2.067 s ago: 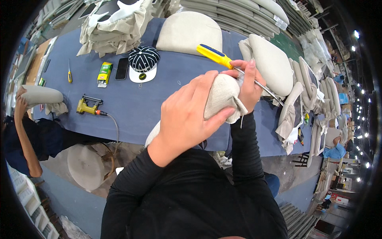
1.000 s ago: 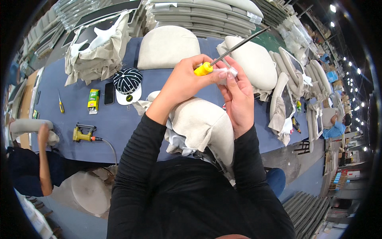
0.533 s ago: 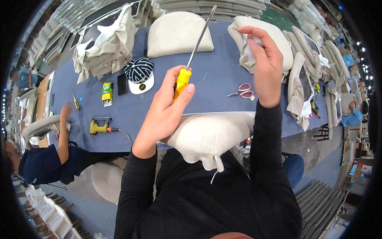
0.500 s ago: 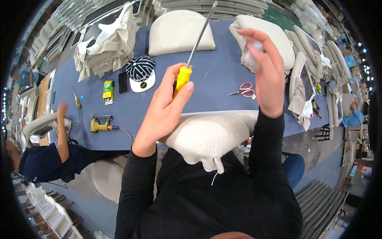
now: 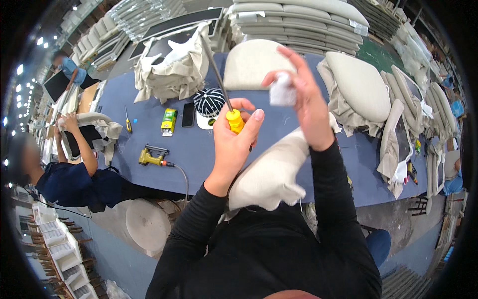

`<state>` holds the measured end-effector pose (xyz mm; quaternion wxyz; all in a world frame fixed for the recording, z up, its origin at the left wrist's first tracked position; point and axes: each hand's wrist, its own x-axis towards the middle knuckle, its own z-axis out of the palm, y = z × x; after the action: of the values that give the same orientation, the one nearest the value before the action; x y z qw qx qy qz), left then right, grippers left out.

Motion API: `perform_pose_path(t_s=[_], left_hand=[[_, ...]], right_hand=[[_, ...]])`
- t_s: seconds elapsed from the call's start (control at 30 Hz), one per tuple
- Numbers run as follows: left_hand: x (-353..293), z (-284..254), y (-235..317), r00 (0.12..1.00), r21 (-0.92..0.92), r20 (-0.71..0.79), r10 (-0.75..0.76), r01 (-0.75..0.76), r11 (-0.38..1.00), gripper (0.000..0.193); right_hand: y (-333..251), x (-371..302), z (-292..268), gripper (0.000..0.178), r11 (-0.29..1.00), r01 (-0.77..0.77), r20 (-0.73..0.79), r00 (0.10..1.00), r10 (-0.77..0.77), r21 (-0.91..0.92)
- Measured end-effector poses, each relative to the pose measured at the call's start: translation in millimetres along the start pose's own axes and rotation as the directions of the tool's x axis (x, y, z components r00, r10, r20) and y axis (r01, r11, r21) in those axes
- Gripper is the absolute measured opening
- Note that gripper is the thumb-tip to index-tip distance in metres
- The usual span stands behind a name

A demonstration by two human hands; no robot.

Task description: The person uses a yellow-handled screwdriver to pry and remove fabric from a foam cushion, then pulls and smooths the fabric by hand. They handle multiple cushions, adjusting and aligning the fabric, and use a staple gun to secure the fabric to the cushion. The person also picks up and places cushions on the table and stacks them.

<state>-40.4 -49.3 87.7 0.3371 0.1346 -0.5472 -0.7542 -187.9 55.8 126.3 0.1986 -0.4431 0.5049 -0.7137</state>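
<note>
My left hand (image 5: 226, 152) is closed round the yellow handle of a screwdriver (image 5: 235, 121), its long metal shank pointing up and away. To the right, my raised right hand (image 5: 312, 112) holds a small white wad (image 5: 282, 92) between thumb and fingers; whether it is paper or cloth I cannot tell. Below both hands a beige fabric-covered cushion (image 5: 271, 172) leans at a slant over the table's near edge, against my lap. Its loose fabric edge hangs towards me. My left wrist is close to the cushion's left end.
On the blue table (image 5: 164, 149) lie a yellow-green staple gun (image 5: 152, 156) with a hose, a phone (image 5: 188, 115), a green-yellow box (image 5: 169, 122) and a patterned cap (image 5: 209, 102). Beige cushions (image 5: 259, 65) stand along the far side. A co-worker (image 5: 82, 174) sits at the left.
My view has turned, shifting the table's contents right and down. The cushion has swung to a steeper slant. The white wad now shows clearly at my right fingertips; the scissors are hidden.
</note>
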Motion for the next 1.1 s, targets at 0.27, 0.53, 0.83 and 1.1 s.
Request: perform_pose_path(t_s=[0.27, 0.53, 0.83, 1.1], left_hand=[[16.6, 6.5, 10.3, 0.997, 0.232, 0.058, 0.054, -0.066, 0.97, 0.03], [25.2, -8.2, 4.7, 0.927, 0.513, 0.305, 0.217, -0.352, 0.783, 0.033], [34.7, 2.9, -1.6, 0.92, 0.581, 0.373, 0.122, -0.334, 0.742, 0.026], [39.9, -8.9, -35.9, 0.977, 0.211, 0.191, -0.098, 0.056, 0.976, 0.004]], right_hand=[[5.3, -6.4, 18.5, 0.077, 0.951, -0.178, 0.191, 0.973, 0.131, 0.253], [-8.8, -25.6, 28.3, 0.061, 0.969, -0.085, 0.128, 0.985, 0.117, -0.23], [1.3, -27.9, 8.0, 0.041, 0.99, 0.117, -0.114, 0.986, -0.126, -0.082], [-0.8, -28.9, -19.6, 0.022, 0.884, 0.465, -0.362, 0.833, -0.418, 0.049]])
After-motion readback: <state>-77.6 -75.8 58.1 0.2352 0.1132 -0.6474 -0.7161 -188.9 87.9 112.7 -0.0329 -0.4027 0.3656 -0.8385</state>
